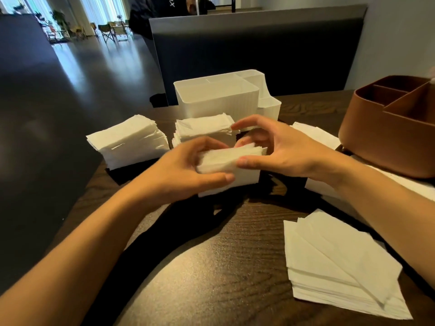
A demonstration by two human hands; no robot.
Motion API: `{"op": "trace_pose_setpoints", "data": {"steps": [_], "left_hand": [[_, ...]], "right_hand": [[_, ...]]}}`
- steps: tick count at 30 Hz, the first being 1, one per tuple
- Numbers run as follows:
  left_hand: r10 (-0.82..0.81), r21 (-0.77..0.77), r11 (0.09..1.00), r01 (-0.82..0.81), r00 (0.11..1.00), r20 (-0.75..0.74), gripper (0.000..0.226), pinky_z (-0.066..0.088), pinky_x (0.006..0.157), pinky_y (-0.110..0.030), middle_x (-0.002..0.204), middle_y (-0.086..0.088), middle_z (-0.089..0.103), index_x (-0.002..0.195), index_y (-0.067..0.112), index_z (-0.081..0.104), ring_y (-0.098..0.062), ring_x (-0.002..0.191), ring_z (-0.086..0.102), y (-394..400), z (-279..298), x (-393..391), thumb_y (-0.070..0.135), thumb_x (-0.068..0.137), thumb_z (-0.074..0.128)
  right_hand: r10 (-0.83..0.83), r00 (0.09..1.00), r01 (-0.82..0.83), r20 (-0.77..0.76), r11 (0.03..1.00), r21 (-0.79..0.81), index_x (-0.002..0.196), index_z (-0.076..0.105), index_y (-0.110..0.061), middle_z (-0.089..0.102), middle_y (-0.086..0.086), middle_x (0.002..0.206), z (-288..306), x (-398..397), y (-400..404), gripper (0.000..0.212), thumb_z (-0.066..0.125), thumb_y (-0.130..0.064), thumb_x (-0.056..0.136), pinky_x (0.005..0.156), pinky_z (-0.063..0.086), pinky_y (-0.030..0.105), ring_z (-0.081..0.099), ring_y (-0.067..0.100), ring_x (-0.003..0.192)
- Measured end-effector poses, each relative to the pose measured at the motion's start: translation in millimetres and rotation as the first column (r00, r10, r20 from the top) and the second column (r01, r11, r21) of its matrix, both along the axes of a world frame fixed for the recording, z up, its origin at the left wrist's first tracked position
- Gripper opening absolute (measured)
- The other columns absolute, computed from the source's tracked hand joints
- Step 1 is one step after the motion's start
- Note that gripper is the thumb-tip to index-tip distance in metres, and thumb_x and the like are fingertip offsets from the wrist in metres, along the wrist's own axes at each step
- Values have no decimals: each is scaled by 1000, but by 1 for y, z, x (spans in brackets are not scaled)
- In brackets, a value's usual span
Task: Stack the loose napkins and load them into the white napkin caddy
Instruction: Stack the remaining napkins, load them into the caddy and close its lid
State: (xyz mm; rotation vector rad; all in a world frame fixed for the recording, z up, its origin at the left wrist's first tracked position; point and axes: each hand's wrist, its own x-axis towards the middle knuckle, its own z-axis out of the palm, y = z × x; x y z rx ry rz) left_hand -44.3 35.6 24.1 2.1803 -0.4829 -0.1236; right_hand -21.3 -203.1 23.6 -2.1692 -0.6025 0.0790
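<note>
**Both hands on a napkin bundle**

Both hands meet at mid-table in the head view. Left hand [188,170] curls round the near-left end of a small bundle [226,161] of white napkins, thumb along its front. Right hand [280,149] pinches the other end, thumb on the front edge, index finger arched above and apart from it. That bundle sits on top of a taller stack [244,178] standing on the table [211,267], its edges ragged and slightly fanned.

Napkins are thin, white, folded sheets. Counted groups besides the held one: a thick pile [129,142] far left, another pile [204,128] just behind the hands, a loose flat spread [341,267] near right with sheets skewed over one another, and more sheets [315,135] beyond the right wrist.

One white caddy [216,102] stands behind the middle pile, ribbed, with several compartments; the big front one shows no napkins. One brown caddy [388,128], also divided, stands far right.
</note>
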Motion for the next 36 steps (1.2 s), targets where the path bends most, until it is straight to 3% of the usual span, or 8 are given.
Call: {"op": "trace_pose_setpoints", "data": {"steps": [4, 10, 15, 19, 22, 26, 31, 36], "left_hand": [[29, 9, 1000, -29, 999, 40, 56, 53, 84, -12, 111, 19, 69, 123, 39, 60, 6, 96, 66, -9, -13, 1, 31, 75, 89], [31, 72, 996, -50, 969, 244, 47, 49, 83, -7, 107, 19, 69, 119, 33, 65, 11, 97, 63, -4, -11, 2, 28, 77, 87], [128, -199, 975, -100, 983, 133, 47, 51, 86, -11, 108, 12, 73, 117, 23, 66, 6, 98, 68, -9, -18, 6, 22, 77, 90], [156, -161, 978, -130, 975, 160, 51, 49, 82, -6, 106, 19, 68, 118, 28, 63, 11, 97, 64, -16, -25, 1, 26, 75, 90], [146, -188, 976, -110, 971, 189, 49, 47, 84, -5, 108, 23, 67, 117, 26, 63, 14, 101, 62, -18, -25, 1, 23, 76, 89], [127, -123, 987, -99, 961, 244, 49, 47, 83, -6, 107, 24, 65, 117, 29, 61, 12, 101, 61, -16, -26, 1, 27, 77, 89], [137, -74, 990, -122, 957, 256, 37, 51, 79, -12, 98, 18, 71, 108, 31, 67, 6, 91, 66, -13, -25, 4, 30, 77, 88], [105, -64, 994, -93, 970, 222, 33, 52, 80, -11, 99, 18, 74, 104, 28, 71, 6, 93, 67, -4, -17, 7, 39, 77, 87]], "right_hand": [[22, 1000, -23, 20, 1000, 22, 130, 54, -32, 68, -15, 113, -5, -1, 5, 62, 79, -47, 75, 83, 50, 10, 63, -5, 109], [30, 992, -11, 121, 988, -155, 127, 55, -32, 63, -15, 121, -11, 2, -1, 54, 83, -34, 81, 96, 55, 23, 60, 1, 112], [-40, 998, 38, 57, 999, 33, 125, 55, -37, 60, -19, 118, -6, 0, 4, 49, 77, -41, 82, 87, 55, 15, 61, -2, 109], [-160, 986, 166, -52, 975, 145, 119, 61, -38, 64, -19, 117, -15, -2, 14, 48, 61, -69, 82, 93, 55, 30, 61, 3, 107], [-203, 968, 237, -147, 931, 277, 110, 67, -31, 72, -6, 109, -21, 1, 22, 42, 58, -67, 89, 97, 54, 47, 67, 17, 104], [-154, 974, 189, -168, 957, 219, 113, 62, -28, 69, -3, 108, -17, -6, 26, 39, 47, -61, 97, 90, 54, 41, 64, 15, 100], [-150, 987, 153, -51, 987, 40, 117, 57, -28, 62, -9, 108, -6, -8, 26, 50, 28, -62, 96, 85, 48, 25, 58, 4, 98], [-354, 811, 462, 466, 876, -139, 116, 60, -17, 62, -3, 109, -4, 18, -17, 23, 49, -33, 104, 89, 53, 34, 57, 12, 102]]}}
